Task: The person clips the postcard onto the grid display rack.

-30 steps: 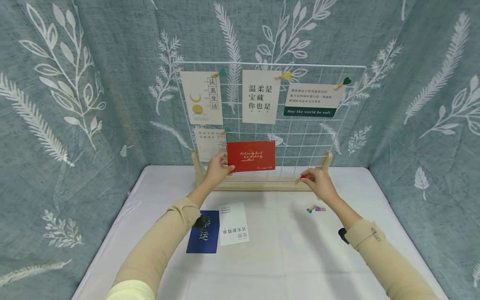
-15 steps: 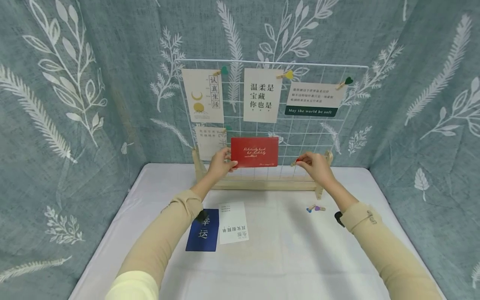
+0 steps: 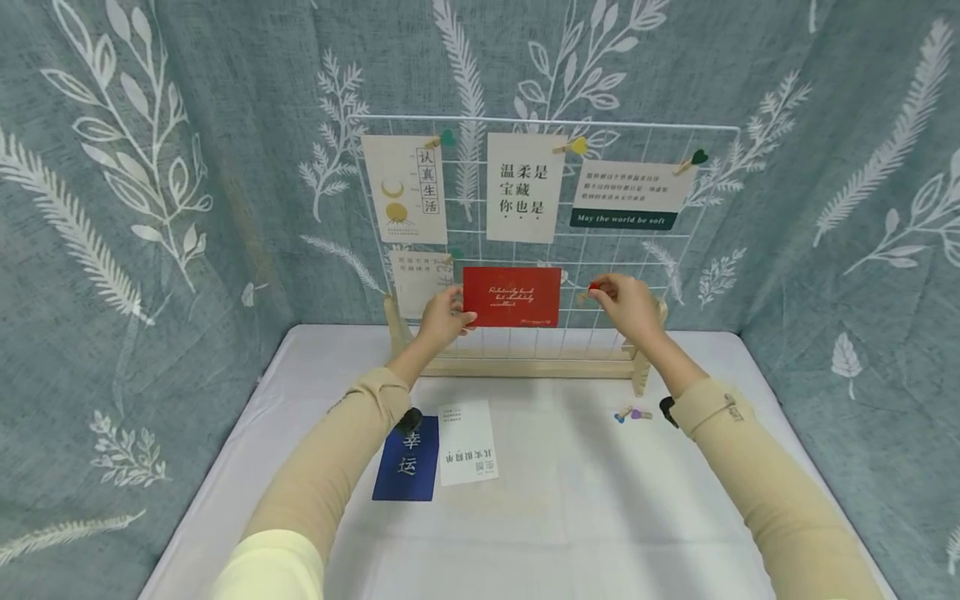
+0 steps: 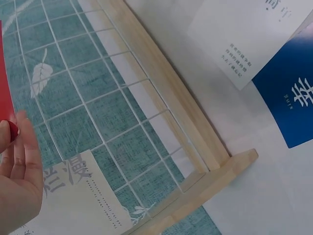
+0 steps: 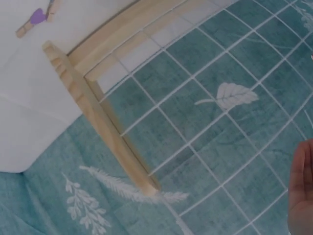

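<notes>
Below the left hand (image 3: 444, 320), a blue card (image 3: 408, 467) and a white card (image 3: 467, 442) lie side by side on the tabletop (image 3: 555, 517). The left hand pinches the left edge of a red card (image 3: 512, 297), upright before the wire grid (image 3: 547, 122); touching or not, I cannot tell. Just right of that card, the right hand (image 3: 628, 307) pinches a red-topped clip (image 3: 594, 287). Below this hand, 2 more clips (image 3: 637, 413) lie together on the tabletop.

Room below red card (image 3: 512, 297), wire grid (image 5: 190, 144) behind, clearance unclear
</notes>
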Tool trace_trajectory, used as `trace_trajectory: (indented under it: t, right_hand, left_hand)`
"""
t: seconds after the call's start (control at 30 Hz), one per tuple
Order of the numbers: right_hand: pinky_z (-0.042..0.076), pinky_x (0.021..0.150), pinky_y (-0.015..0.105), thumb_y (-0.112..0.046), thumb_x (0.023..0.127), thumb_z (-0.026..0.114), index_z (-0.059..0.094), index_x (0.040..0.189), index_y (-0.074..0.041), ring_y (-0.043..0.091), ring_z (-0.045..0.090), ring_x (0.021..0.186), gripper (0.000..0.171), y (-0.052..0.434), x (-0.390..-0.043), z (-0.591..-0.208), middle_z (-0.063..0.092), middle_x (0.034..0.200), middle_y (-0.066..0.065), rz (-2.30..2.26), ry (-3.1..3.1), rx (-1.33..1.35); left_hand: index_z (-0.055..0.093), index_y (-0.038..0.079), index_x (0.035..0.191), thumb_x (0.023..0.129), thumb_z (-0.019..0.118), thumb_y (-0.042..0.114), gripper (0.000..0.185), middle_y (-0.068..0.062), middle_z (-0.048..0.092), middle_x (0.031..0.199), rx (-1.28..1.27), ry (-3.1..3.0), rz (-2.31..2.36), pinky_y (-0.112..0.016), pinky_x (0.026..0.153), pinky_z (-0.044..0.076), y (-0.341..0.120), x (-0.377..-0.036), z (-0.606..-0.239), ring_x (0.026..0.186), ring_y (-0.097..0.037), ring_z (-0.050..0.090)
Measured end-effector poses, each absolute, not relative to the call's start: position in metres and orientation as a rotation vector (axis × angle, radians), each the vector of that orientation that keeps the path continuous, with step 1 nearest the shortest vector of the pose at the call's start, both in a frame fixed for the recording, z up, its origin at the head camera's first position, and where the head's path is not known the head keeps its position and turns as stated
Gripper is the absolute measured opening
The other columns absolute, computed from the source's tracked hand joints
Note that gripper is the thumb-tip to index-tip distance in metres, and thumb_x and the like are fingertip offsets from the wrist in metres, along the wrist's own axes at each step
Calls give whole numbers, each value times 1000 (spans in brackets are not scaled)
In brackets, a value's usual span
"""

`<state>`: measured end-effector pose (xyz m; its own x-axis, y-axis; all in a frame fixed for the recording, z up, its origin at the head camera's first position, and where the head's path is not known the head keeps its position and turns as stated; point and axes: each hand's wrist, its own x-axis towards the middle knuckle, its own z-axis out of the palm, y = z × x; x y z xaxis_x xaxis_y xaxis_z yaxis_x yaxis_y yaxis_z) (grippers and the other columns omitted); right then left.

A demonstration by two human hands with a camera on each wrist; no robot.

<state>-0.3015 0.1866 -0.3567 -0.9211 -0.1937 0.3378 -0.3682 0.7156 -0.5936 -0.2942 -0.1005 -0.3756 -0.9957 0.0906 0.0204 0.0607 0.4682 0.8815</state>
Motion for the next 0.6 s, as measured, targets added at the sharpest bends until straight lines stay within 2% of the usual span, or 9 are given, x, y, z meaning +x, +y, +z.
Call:
trace_trajectory:
  t: [0.1, 0.23, 0.43, 0.6]
  right_hand:
    - [54, 83, 45, -10, 94, 56, 62, 110, 9, 37, 65, 93, 25, 185, -306, -351, 67, 102, 26, 1032, -2673, 445]
    - [54, 83, 45, -8, 94, 55, 61, 109, 10, 38, 65, 93, 24, 181, -311, -345, 67, 102, 27, 1048, -2656, 455]
    - [54, 82, 45, -8, 94, 56, 62, 107, 11, 38, 65, 92, 24, 179, -315, -339, 67, 101, 28, 1094, -2619, 424]
    - [54, 83, 44, -9, 93, 57, 62, 107, 10, 37, 65, 92, 24, 173, -317, -332, 67, 101, 27, 1091, -2595, 434]
  left_hand:
    - [49, -6, 118, 90, 59, 1, 30, -29, 64, 100, 141, 2721, 1561, -39, 73, 59, -98, -298, -376, 89, -39, 68]
    - [50, -5, 117, 90, 60, 2, 29, -28, 66, 98, 98, 2789, 1525, -38, 72, 59, -96, -300, -377, 85, -36, 69]
    - [50, -2, 119, 90, 60, 2, 31, -21, 59, 96, 2, 2750, 1560, -39, 75, 58, -89, -303, -376, 89, -35, 69]
    - [49, -1, 124, 90, 61, 4, 36, -20, 59, 104, -36, 2752, 1529, -36, 75, 58, -87, -304, -375, 91, -34, 68]
